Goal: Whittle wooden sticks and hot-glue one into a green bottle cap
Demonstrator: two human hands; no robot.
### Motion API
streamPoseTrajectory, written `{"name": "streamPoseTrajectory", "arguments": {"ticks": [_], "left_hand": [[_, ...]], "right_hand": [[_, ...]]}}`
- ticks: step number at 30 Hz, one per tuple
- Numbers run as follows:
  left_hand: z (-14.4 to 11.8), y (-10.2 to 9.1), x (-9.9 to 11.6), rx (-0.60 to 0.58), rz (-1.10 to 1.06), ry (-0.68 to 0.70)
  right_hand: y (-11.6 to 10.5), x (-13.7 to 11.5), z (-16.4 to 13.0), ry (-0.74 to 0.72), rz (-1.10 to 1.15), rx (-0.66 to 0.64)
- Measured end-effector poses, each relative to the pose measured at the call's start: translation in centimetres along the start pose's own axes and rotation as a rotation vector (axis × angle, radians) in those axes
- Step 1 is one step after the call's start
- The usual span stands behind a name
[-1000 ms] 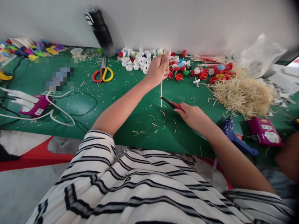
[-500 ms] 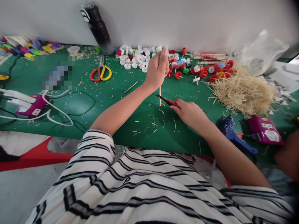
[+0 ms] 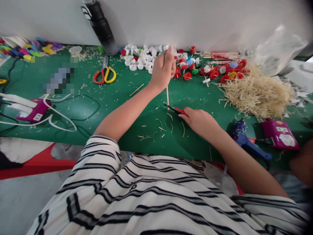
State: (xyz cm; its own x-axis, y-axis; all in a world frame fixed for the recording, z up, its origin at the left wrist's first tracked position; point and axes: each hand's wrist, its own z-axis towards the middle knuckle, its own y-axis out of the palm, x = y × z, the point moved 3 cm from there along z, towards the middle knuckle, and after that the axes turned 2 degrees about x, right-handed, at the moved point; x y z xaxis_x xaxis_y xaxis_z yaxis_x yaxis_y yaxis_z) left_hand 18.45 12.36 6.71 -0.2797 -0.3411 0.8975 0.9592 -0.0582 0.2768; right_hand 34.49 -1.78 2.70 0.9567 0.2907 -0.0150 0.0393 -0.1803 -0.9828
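Observation:
My left hand (image 3: 163,69) is closed around a thin wooden stick (image 3: 167,94), whose lower part sticks out below the fist down to the green table. My right hand (image 3: 197,119) grips a red and black utility knife (image 3: 177,110). Its dark blade lies against the stick close to the lower end. Thin curled wood shavings (image 3: 160,125) are scattered on the table just below the blade. A short loose stick (image 3: 137,89) lies to the left of the held one. The upper end of the held stick is hidden by my left hand.
White bottle caps (image 3: 140,60) and red caps with sticks (image 3: 212,73) lie along the wall. A shavings heap (image 3: 256,93), blue glue gun (image 3: 248,142) and purple power block (image 3: 280,134) are right. Scissors (image 3: 105,75), a black bottle (image 3: 104,31) and corded purple block (image 3: 36,109) are left.
The knife blade has slid down along the stick toward its lower end. My left hand stays closed on the stick, and the whole view has shifted slightly.

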Motion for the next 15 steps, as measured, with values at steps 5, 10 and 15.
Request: {"name": "streamPoseTrajectory", "arguments": {"ticks": [5, 10, 15], "left_hand": [[0.12, 0.22, -0.01, -0.057, 0.006, 0.025], [0.1, 0.36, 0.23, -0.085, 0.071, -0.013], [0.05, 0.23, 0.45, -0.106, 0.053, -0.011]], "right_hand": [[-0.53, 0.04, -0.1, 0.015, -0.011, -0.03], [-0.94, 0.14, -0.44, 0.011, -0.034, -0.064], [-0.53, 0.94, -0.96, -0.001, 0.005, -0.082]]}}
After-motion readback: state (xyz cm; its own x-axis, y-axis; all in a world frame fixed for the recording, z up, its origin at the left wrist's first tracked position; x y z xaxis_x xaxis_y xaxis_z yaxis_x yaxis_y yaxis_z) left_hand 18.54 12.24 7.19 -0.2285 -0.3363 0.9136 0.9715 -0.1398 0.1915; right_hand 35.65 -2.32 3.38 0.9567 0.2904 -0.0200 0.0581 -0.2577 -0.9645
